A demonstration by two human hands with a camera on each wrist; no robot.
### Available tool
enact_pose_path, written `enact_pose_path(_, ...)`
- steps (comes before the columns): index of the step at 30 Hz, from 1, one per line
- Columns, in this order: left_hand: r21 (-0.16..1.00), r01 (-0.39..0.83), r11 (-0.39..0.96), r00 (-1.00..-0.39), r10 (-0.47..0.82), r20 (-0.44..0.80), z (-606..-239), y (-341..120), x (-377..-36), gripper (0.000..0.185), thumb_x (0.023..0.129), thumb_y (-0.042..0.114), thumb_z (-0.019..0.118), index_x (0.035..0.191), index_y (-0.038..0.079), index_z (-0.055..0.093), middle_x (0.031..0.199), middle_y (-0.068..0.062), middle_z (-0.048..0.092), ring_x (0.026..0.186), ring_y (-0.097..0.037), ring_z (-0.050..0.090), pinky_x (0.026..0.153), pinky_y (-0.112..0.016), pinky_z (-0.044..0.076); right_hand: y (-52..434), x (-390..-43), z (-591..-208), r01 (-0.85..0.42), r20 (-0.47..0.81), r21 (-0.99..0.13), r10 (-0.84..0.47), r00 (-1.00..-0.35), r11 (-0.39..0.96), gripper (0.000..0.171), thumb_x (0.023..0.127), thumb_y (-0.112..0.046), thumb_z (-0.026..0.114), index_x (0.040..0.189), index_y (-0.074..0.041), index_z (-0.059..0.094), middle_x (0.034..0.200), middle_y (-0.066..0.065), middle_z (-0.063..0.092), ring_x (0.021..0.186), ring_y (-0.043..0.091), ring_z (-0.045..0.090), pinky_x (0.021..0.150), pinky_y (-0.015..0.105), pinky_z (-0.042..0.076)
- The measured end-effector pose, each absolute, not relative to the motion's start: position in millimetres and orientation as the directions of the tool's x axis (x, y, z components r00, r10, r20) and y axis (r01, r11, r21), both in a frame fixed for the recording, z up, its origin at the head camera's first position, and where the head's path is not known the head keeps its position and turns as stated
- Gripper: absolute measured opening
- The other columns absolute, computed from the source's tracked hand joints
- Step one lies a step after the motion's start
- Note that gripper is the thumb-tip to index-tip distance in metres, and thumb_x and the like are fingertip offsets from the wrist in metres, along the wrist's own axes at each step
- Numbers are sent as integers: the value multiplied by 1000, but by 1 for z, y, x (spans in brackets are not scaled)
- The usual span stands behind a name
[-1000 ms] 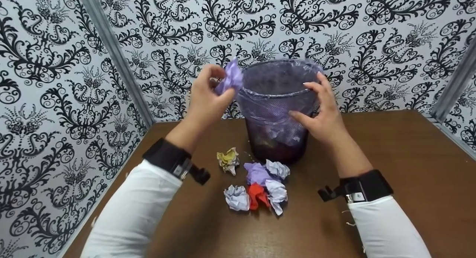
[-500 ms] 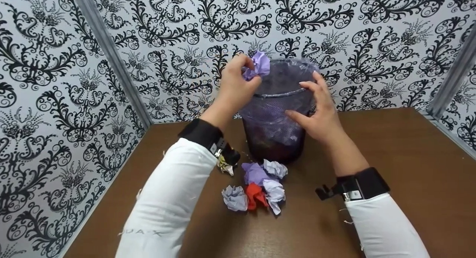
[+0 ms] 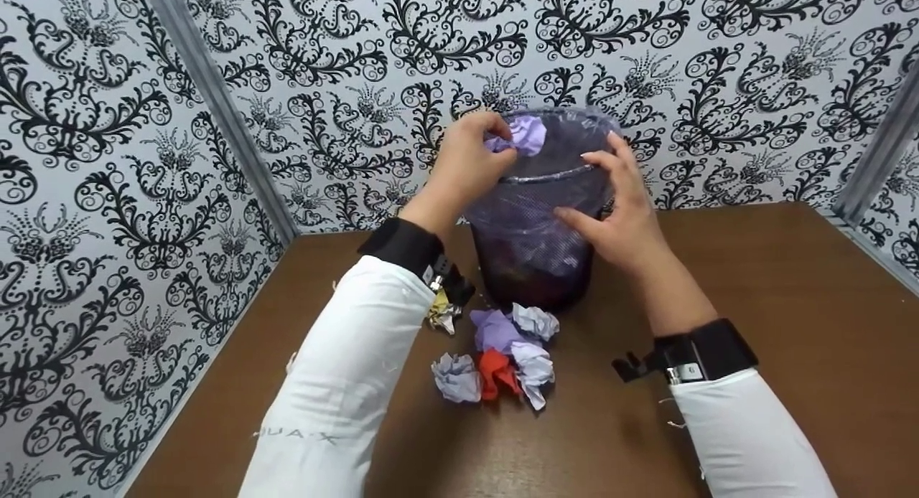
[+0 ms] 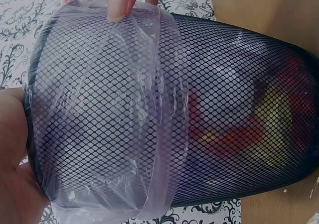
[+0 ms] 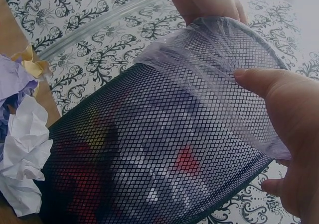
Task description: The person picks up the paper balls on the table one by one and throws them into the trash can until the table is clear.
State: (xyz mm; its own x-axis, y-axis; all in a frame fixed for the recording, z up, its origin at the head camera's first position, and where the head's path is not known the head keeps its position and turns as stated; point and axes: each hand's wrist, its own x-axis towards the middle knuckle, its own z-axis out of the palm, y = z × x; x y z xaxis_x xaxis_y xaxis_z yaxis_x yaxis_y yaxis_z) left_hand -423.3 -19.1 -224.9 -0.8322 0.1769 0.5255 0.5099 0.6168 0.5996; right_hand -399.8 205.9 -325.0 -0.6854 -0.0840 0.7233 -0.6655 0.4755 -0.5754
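Note:
My left hand (image 3: 468,157) holds a crumpled ball of purple paper (image 3: 528,135) at the mouth of a dark mesh wastebasket (image 3: 535,275). The paper overlaps the inside of the opening. A translucent purple liner (image 3: 528,204) is folded down over the rim. On the other side, my right hand (image 3: 632,214) grips the basket's upper part, thumb pressed against the lined front and fingers at the rim. Through the mesh in the left wrist view, red, yellow and white crumpled paper (image 4: 234,137) shows inside the basket.
Before the basket, on the brown table (image 3: 782,326), lie crumpled balls: purple (image 3: 495,331), red (image 3: 497,374) and several whitish ones (image 3: 456,377). A yellow one (image 3: 443,313) is partly hidden by the left wrist camera. Patterned wall panels (image 3: 725,89) stand behind.
My left hand has carried the purple paper rightward from beside the basket to its opening. My right hand has kept its place on the basket.

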Motion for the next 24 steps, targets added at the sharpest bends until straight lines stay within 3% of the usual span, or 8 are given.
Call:
enact_pose_path(9,616,431,660,-886,179,427,-220,-17,-423,14,83,12,75,91,15,64,104,3,62,89,-13,59,72,-21,52,206,-399,-324,-667,722,-581,-83,-687,466,71,73,-39,84,132,-28,48,160,-6,18,144,19,22,115,55,20)
enact_pose_path(24,625,386,679,-917,206,342,-214,-14,-421,12,83,12,74,93,14,68,104,2,62,94,-13,59,75,-21,52,206,-398,-323,-672,710,-601,-96,-697,433,70,74,-34,84,133,-26,47,160,-6,16,145,21,21,115,56,20)
